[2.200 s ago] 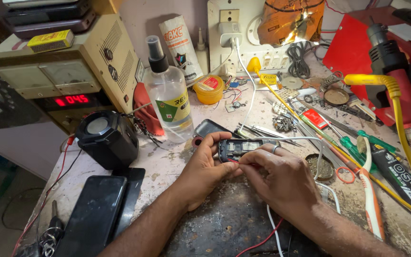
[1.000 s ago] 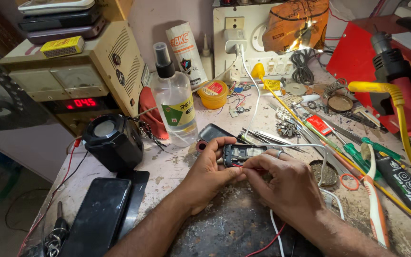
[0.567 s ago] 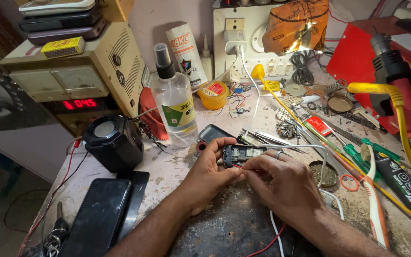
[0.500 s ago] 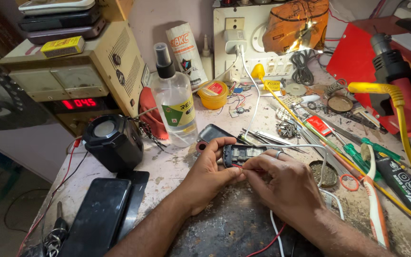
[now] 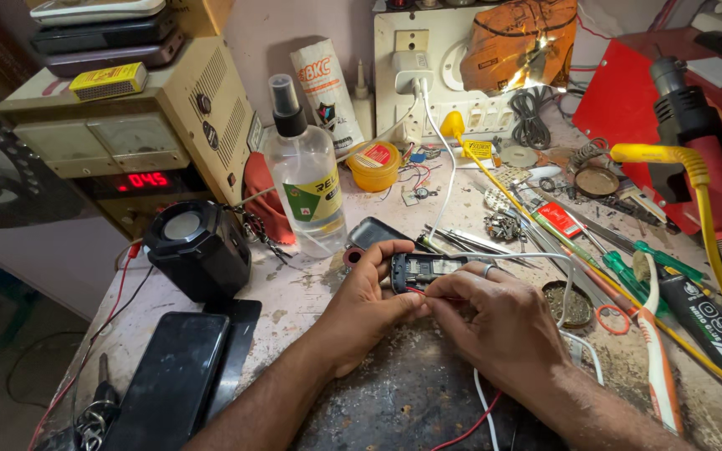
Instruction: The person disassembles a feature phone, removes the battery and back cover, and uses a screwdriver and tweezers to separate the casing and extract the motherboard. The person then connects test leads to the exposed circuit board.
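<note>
My left hand (image 5: 367, 306) grips the left end of a small opened phone (image 5: 426, 269) that lies face down on the bench, its dark insides showing. My right hand (image 5: 499, 327), a ring on one finger, pinches a thin red wire (image 5: 418, 291) against the phone's near edge, thumb and forefinger meeting my left thumb there. Another red wire (image 5: 471, 431) and a white wire (image 5: 485, 407) trail from under my right hand towards me.
A clear spray bottle (image 5: 305, 182), a black speaker (image 5: 198, 247), a beige power supply (image 5: 123, 138) with red digits and two dark phones (image 5: 175, 380) sit left. Screwdrivers (image 5: 653, 257), a toothbrush (image 5: 655, 351), tweezers (image 5: 482, 242), a yellow tin (image 5: 373, 164), a hot-air tool (image 5: 699, 134) crowd the right.
The view has shifted slightly. My hands stay on the phone; the right fingers have closed in on the red wire at its near edge. The supply's red readout has changed.
</note>
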